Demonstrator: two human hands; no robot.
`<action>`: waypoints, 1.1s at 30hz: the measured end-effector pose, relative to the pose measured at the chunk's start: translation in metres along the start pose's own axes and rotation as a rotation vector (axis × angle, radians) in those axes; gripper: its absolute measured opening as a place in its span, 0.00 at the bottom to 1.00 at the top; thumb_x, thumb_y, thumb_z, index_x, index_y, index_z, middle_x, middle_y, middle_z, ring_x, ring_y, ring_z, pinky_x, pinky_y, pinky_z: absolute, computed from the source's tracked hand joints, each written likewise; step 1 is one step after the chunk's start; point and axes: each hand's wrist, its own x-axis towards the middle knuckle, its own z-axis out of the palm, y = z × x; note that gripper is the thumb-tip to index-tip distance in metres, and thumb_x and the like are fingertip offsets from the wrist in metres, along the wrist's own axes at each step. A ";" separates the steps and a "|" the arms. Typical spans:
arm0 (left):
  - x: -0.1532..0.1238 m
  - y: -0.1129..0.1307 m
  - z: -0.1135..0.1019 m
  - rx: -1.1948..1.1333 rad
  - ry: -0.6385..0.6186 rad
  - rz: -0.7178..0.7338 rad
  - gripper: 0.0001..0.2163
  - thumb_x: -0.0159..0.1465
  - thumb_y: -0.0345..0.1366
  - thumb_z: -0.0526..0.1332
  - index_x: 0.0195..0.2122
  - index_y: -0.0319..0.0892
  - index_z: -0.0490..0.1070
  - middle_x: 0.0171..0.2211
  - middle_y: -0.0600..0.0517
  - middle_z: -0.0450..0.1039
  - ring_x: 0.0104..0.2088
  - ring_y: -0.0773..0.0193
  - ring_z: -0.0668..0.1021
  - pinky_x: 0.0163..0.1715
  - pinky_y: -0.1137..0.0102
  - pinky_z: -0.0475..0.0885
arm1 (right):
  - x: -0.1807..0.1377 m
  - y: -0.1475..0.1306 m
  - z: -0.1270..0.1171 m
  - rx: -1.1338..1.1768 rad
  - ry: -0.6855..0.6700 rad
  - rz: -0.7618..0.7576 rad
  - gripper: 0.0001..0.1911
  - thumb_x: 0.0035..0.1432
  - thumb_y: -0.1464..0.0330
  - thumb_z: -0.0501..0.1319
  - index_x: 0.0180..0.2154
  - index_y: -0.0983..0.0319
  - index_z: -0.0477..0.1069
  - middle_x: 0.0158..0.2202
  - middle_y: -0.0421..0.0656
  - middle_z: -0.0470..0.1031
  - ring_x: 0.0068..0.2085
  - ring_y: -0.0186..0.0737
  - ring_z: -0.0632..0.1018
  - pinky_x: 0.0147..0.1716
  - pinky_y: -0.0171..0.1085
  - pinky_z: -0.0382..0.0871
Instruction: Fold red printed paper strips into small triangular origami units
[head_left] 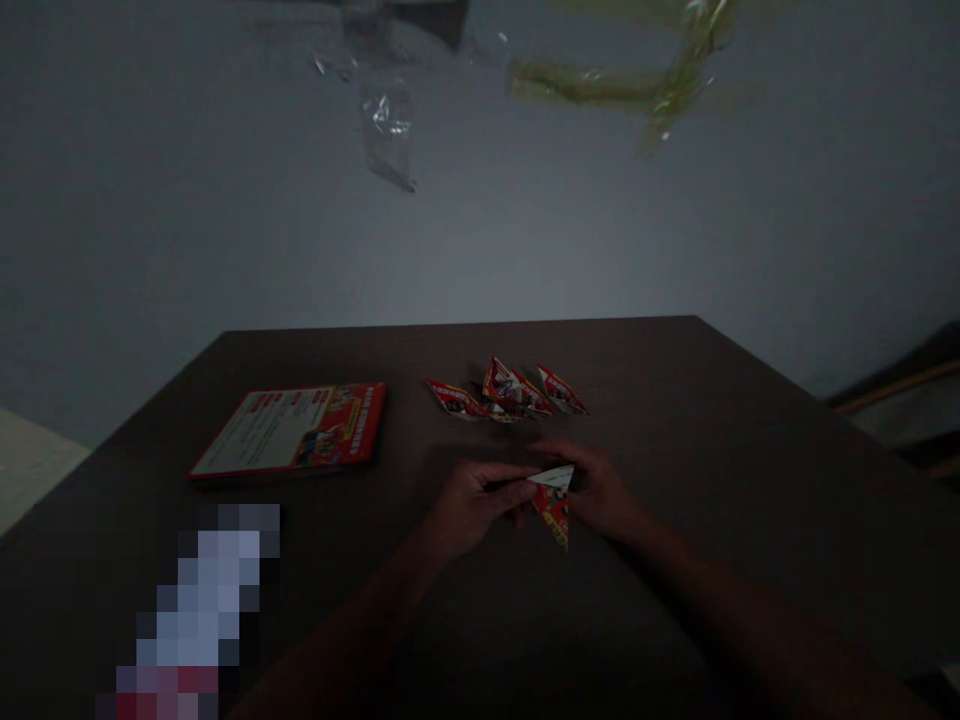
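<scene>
Between my two hands is a folded piece of printed paper [553, 505], red with a white strip along its top and a point hanging down. My left hand [480, 500] pinches its upper left side, thumb on top. On the other side, my right hand [596, 488] grips the right edge, its fingers partly hidden behind the paper. Just beyond the hands lies a group of folded red paper pieces [517, 388], pointed and overlapping. To the left sits a stack of red and white printed leaflets [292, 430].
The dark wooden table [675, 400] stands against a grey wall [480, 230] with bits of tape [592, 85] stuck on it. A pixelated bright object [202, 600] lies at the near left. Dark items [907, 400] are beside the table at the right.
</scene>
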 end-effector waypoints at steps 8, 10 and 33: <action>0.002 -0.003 0.005 -0.033 -0.008 0.036 0.17 0.56 0.42 0.63 0.43 0.36 0.71 0.28 0.52 0.72 0.20 0.72 0.71 0.20 0.75 0.67 | 0.001 -0.002 -0.001 -0.019 -0.034 -0.061 0.07 0.50 0.67 0.62 0.33 0.64 0.71 0.24 0.39 0.71 0.26 0.33 0.70 0.25 0.30 0.63; 0.000 -0.003 0.008 -0.003 0.010 0.059 0.17 0.57 0.43 0.62 0.43 0.37 0.68 0.28 0.53 0.71 0.20 0.72 0.70 0.20 0.76 0.66 | 0.001 -0.001 0.000 -0.012 -0.046 -0.043 0.07 0.51 0.67 0.62 0.32 0.64 0.71 0.23 0.38 0.70 0.25 0.31 0.69 0.24 0.29 0.62; -0.009 -0.001 0.007 0.878 -0.016 0.416 0.15 0.67 0.39 0.44 0.25 0.41 0.60 0.20 0.56 0.61 0.22 0.69 0.68 0.26 0.74 0.59 | 0.001 0.000 0.004 -0.121 -0.250 -0.113 0.07 0.50 0.72 0.60 0.23 0.64 0.63 0.20 0.34 0.61 0.23 0.27 0.63 0.22 0.26 0.55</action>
